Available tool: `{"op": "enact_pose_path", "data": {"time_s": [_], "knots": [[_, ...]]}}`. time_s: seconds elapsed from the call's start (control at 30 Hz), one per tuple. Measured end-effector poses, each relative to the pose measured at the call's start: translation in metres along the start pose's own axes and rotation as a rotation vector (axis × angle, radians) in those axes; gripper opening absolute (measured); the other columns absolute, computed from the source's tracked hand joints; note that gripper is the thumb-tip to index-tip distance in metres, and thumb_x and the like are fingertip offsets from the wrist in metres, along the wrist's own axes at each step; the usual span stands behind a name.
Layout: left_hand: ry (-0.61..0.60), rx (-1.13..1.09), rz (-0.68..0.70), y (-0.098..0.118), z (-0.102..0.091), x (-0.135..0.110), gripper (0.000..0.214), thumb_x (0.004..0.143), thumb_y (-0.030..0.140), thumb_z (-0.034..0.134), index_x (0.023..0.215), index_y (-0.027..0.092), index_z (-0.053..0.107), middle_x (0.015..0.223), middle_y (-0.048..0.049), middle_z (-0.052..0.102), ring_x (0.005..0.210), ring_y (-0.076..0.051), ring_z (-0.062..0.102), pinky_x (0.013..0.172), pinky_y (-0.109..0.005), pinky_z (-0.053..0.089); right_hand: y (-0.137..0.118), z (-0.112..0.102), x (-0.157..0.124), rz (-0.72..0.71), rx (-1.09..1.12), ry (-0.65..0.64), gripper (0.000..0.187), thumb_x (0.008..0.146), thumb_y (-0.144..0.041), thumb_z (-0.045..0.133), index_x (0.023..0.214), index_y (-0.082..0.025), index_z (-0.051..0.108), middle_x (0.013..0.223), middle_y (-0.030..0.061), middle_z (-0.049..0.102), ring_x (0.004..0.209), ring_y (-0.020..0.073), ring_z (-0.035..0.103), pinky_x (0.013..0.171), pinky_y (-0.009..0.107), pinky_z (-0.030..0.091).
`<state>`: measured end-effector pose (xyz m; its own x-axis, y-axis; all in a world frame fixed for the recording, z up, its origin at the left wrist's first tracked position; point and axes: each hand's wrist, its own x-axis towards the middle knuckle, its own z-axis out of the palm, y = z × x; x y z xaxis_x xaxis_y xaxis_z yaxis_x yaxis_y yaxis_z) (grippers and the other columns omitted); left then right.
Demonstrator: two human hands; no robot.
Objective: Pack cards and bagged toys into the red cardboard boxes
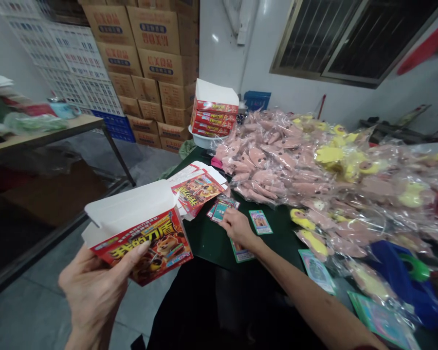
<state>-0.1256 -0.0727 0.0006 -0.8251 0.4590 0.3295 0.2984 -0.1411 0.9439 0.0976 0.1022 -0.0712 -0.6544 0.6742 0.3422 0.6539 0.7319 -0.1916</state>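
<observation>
My left hand (98, 287) grips a red printed box (156, 243) with its white lid flap (131, 206) standing up; the thumb presses on the front. Over the dark green table, my right hand (237, 227) has its fingers closed on a small stack of cards (219, 210). Whether it has lifted any card cannot be seen. Flat red cartons (199, 189) lie between the box and the stack. One single card (261, 222) rests just right of my right hand, and another card (243, 253) lies partly under the wrist.
Bagged pink and yellow plush-like pieces (277, 155) are heaped across the table's back and right. Filled red boxes (215, 116) stand in a white basin (204, 141). A blue tape dispenser (394, 277) and more cards (317, 271) lie at right. Brown cartons (156, 63) are stacked behind.
</observation>
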Motion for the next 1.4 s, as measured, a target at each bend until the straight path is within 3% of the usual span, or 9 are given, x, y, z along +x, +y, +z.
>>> {"op": "enact_pose_path", "data": {"time_s": [0.2,0.33,0.47,0.57,0.7,0.87,1.07,1.17,1.4], "knots": [[-0.018,-0.046,-0.033,0.004,0.003,-0.001,0.039,0.043,0.020,0.085,0.079,0.016,0.070,0.070,0.0002,0.073,0.053,-0.012,0.064,0.054,-0.019,0.057,0.002,-0.018,0.006,0.028,0.098,0.036,0.021,0.084,-0.013,0.051,0.063,-0.016,0.054,0.072,0.0014,0.057,0.065,0.0109,0.052,0.063,0.021,0.039],[-0.037,-0.086,-0.023,0.005,0.003,0.001,0.043,0.045,0.018,0.084,0.086,0.016,0.070,0.074,-0.0002,0.074,0.057,-0.012,0.065,0.057,-0.017,0.058,0.010,-0.042,0.002,0.143,0.087,0.220,0.019,0.087,-0.014,0.040,0.075,-0.016,0.054,0.080,0.0097,0.059,0.077,0.0194,0.055,0.072,0.031,0.042],[-0.069,-0.101,-0.010,0.007,0.011,0.003,0.043,0.043,0.018,0.085,0.083,0.016,0.069,0.071,0.0017,0.073,0.055,-0.011,0.065,0.056,-0.015,0.057,0.038,-0.089,-0.005,0.268,0.134,0.427,0.018,0.088,-0.017,0.037,0.101,-0.014,0.049,0.078,0.0071,0.061,0.069,0.0184,0.059,0.065,0.031,0.047],[-0.263,-0.153,-0.015,0.010,0.032,-0.005,0.040,0.047,0.021,0.084,0.084,0.016,0.068,0.071,0.0009,0.073,0.055,-0.013,0.066,0.054,-0.018,0.058,0.044,-0.133,-0.016,0.347,0.460,0.578,0.028,0.087,-0.024,0.044,0.115,-0.016,0.043,0.070,0.0001,0.061,0.056,0.0145,0.058,0.053,0.027,0.049],[-0.621,-0.262,-0.027,0.012,0.072,-0.028,0.046,0.054,0.023,0.082,0.097,0.014,0.066,0.079,-0.0026,0.074,0.064,-0.018,0.069,0.060,-0.024,0.059,0.010,-0.175,-0.037,0.339,0.995,0.839,0.017,0.078,-0.025,0.063,0.093,-0.020,0.056,0.066,-0.0043,0.061,0.052,0.0087,0.058,0.053,0.021,0.050],[-0.841,-0.356,-0.012,0.008,0.102,-0.048,0.053,0.060,0.020,0.079,0.110,0.016,0.061,0.095,-0.0037,0.073,0.082,-0.018,0.069,0.075,-0.023,0.057,-0.043,-0.168,-0.051,0.209,0.702,0.973,0.021,0.079,-0.015,0.062,0.098,-0.023,0.058,0.083,-0.0004,0.065,0.064,0.0109,0.064,0.057,0.022,0.053],[-0.884,-0.476,-0.057,0.001,0.105,-0.053,0.061,0.062,0.015,0.077,0.119,0.019,0.055,0.105,-0.0043,0.070,0.090,-0.019,0.068,0.077,-0.024,0.057,-0.032,-0.140,-0.050,-0.201,0.026,0.742,0.039,0.081,0.000,0.051,0.113,-0.022,0.056,0.089,0.0040,0.068,0.082,0.0146,0.064,0.070,0.027,0.053],[-0.857,-0.488,-0.007,-0.001,0.107,-0.056,0.065,0.062,0.014,0.077,0.121,0.021,0.052,0.106,-0.0054,0.070,0.091,-0.021,0.068,0.077,-0.026,0.057,-0.031,-0.142,-0.055,-0.323,-0.094,0.660,0.038,0.084,-0.001,0.046,0.117,-0.018,0.054,0.093,0.0071,0.067,0.085,0.0155,0.062,0.072,0.029,0.050],[-0.813,-0.364,0.132,-0.012,0.107,-0.058,0.067,0.065,0.021,0.075,0.126,0.021,0.048,0.118,-0.0074,0.064,0.097,-0.022,0.066,0.079,-0.026,0.056,-0.068,-0.148,-0.047,-0.071,-0.036,0.128,0.026,0.087,-0.039,0.052,0.083,-0.015,0.062,0.090,0.0088,0.063,0.084,0.0225,0.054,0.067,0.038,0.043]]}}
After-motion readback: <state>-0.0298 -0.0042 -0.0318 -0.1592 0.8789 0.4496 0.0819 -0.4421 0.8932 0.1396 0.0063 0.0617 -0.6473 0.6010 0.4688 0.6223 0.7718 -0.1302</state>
